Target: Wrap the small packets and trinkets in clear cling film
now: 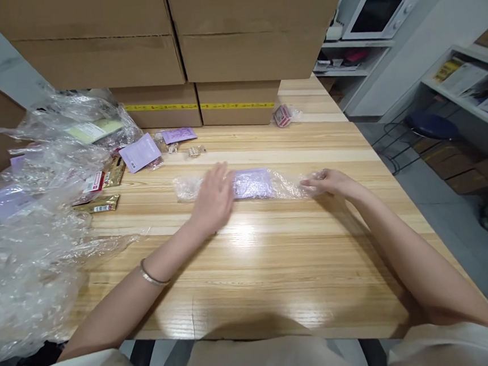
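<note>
A flat lilac packet (pixel 252 183) lies inside a long clear plastic bag (pixel 285 183) in the middle of the wooden table. My left hand (pixel 214 196) rests on the bag at the packet's left end, fingers stretched out and slightly blurred. At the other end, my right hand (pixel 330 183) pinches the bag's gathered plastic between thumb and fingers. Beyond my left hand lie a lilac sachet (pixel 140 153), a purple sachet (pixel 179 135) and a small clear-wrapped piece (pixel 195 151).
A heap of crumpled clear plastic (pixel 41 257) covers the table's left side, with gold packets (pixel 96 204) at its edge. Cardboard boxes (pixel 232 53) stand along the back. A small red-and-white wrapped item (pixel 282 116) lies before them. Shelves and a microwave (pixel 374 15) are at right.
</note>
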Demonstrator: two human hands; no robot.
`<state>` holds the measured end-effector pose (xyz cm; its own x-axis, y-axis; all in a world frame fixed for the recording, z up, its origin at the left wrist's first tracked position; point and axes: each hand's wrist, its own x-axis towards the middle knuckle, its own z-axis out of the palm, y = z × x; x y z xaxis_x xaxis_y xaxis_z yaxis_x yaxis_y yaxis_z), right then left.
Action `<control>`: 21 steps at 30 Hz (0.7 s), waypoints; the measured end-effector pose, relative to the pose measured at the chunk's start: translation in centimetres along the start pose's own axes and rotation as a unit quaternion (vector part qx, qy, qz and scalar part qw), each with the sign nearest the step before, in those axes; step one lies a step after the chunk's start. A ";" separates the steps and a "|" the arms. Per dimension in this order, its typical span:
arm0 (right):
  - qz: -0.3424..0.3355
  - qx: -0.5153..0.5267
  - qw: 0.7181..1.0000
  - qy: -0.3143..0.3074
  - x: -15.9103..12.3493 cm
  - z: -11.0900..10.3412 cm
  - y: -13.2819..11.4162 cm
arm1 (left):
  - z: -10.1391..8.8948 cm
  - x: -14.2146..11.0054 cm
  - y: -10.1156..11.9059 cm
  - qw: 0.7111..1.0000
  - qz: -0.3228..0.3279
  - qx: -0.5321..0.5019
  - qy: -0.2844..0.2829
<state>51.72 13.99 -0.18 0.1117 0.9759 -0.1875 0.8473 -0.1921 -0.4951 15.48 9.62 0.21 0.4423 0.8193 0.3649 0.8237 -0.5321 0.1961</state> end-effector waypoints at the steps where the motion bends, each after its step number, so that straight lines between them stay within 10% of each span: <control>1: 0.018 0.031 0.999 -0.039 -0.1 -0.2 -0.3 | 0.5 0.2 1.0 0.999 0.024 -0.017 -0.035; 12: 0.046 0.411 0.910 0.020 -0.7 -1.9 -6.3 | 3.1 0.2 2.4 0.983 -0.026 -0.058 -0.172; 16: -0.034 0.454 0.889 0.046 -1.1 1.8 -11.5 | 3.0 0.2 2.8 0.982 -0.036 -0.054 -0.175; 21: -0.125 0.341 0.927 0.092 -1.2 8.1 -15.4 | 2.8 0.3 2.3 0.980 -0.028 -0.081 -0.180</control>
<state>34.33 14.91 0.79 0.0953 0.9880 0.1218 0.3401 0.0827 -0.9368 18.52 9.20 -1.74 0.5183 0.8551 0.0096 0.7965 -0.4869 0.3585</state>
